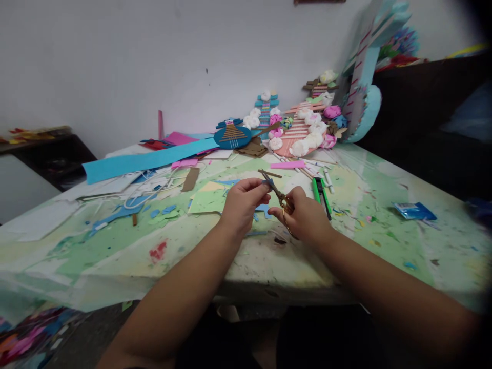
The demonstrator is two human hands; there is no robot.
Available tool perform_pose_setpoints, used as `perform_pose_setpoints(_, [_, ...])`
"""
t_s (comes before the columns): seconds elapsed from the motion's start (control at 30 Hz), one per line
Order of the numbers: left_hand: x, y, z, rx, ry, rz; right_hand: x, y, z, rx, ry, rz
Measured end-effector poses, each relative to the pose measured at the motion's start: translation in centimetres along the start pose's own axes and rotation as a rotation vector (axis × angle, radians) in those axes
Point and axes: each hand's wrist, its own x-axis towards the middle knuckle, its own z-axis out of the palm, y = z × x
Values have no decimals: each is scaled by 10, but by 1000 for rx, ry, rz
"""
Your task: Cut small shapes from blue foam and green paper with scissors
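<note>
The right hand grasps small scissors, blades open; the left hand pinches a small blue paper piece near the table's front edge.

We find no readable text, number or brand here. The blue packet on the desk is the likeliest spot, but any print on it is too small and blurred for us to read. It's the same with the green marker: we can't make out a label. The scissors in the right hand show no legible mark. The blue scrap pinched in the left hand looks plain.
</note>
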Motion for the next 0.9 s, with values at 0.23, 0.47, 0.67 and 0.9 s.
perform_pose_setpoints(0.23, [5, 2, -7, 103, 25, 104, 1, 2, -4, -106, 32, -58])
perform_pose_setpoints(0.47, [3, 2, -6, 156, 18, 130, 0, 3, -5, -47, 26, -74])
perform_pose_setpoints(0.67, [1, 1, -4, 129, 25, 132, 1, 2, -5, -22, 47, -96])
perform_pose_setpoints(0.9, [-2, -2, 0, 80, -5, 82, 1, -1, -2, 21, -4, -119])
